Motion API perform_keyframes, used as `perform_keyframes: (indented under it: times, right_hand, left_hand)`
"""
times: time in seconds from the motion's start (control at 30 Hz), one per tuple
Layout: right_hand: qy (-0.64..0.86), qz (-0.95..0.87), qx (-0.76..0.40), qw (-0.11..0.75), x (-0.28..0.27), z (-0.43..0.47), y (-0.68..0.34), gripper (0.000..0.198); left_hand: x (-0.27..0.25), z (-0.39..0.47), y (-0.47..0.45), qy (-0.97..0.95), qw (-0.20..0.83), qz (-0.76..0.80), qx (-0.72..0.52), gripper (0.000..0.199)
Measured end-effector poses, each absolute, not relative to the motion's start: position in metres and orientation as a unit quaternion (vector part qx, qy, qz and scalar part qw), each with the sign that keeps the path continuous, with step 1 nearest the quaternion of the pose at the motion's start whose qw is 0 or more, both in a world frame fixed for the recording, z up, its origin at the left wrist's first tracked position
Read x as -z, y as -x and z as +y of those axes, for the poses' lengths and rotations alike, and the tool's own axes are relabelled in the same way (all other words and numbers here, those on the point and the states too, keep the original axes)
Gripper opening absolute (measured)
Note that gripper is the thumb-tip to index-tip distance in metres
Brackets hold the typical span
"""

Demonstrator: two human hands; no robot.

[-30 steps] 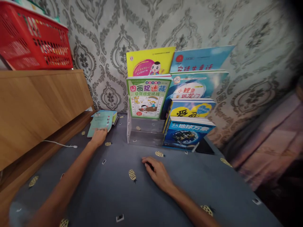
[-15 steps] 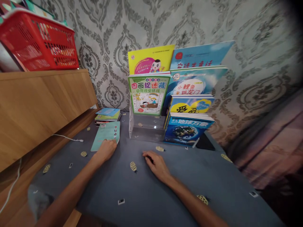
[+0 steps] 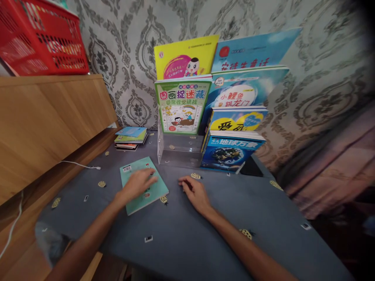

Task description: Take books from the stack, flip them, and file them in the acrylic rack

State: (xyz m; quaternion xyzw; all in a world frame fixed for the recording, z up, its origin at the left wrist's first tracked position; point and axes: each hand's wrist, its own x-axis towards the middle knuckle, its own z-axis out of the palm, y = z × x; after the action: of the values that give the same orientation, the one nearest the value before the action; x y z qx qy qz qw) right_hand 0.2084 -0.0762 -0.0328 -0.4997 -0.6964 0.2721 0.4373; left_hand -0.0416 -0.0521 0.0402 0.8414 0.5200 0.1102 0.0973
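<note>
My left hand (image 3: 140,184) lies over a thin teal book (image 3: 159,185), its fingers stretched out across the cover. The book rests flat on the cloth, turned at an angle, with a barcode at its upper left corner. My right hand (image 3: 195,192) rests on the cloth to the right of the book, apart from it. Its fingers are loosely bent, the thumb stands off, and it holds nothing. Beyond both hands stands a clear acrylic book rack (image 3: 183,158) holding upright books, among them a green-bordered picture book (image 3: 183,109) and a blue book with a globe (image 3: 231,153).
A short stack of books (image 3: 131,137) lies at the back left of the cloth-covered table (image 3: 190,242). A white cable (image 3: 80,164) runs along the left side. On a wooden cabinet (image 3: 55,113) sits a red basket (image 3: 43,39). A dark flat object (image 3: 250,167) is behind the globe book.
The teal book has come away from the stack, nearer and to the right, and turned. My left hand has spread from a closed grip at its edge to lie on top. The view has tipped slightly.
</note>
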Motion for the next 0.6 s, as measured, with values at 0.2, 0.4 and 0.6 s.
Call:
perform_keyframes:
  times: [0.2, 0.4, 0.6]
  right_hand:
    - [0.497, -0.691, -0.274, 0.448, 0.034, -0.077, -0.208, 0.024]
    - [0.513, -0.691, -0.250, 0.445, 0.029, -0.077, -0.214, 0.025]
    - [0.562, -0.678, -0.197, 0.430, 0.019, -0.076, -0.247, 0.024]
  left_hand:
    - [-0.019, -0.001, 0.104, -0.741, 0.028, 0.670, -0.036, 0.049]
    - [-0.026, -0.013, 0.102, -0.749, -0.033, 0.662, 0.015, 0.046]
    - [-0.038, -0.047, 0.077, -0.761, -0.037, 0.645, 0.058, 0.043]
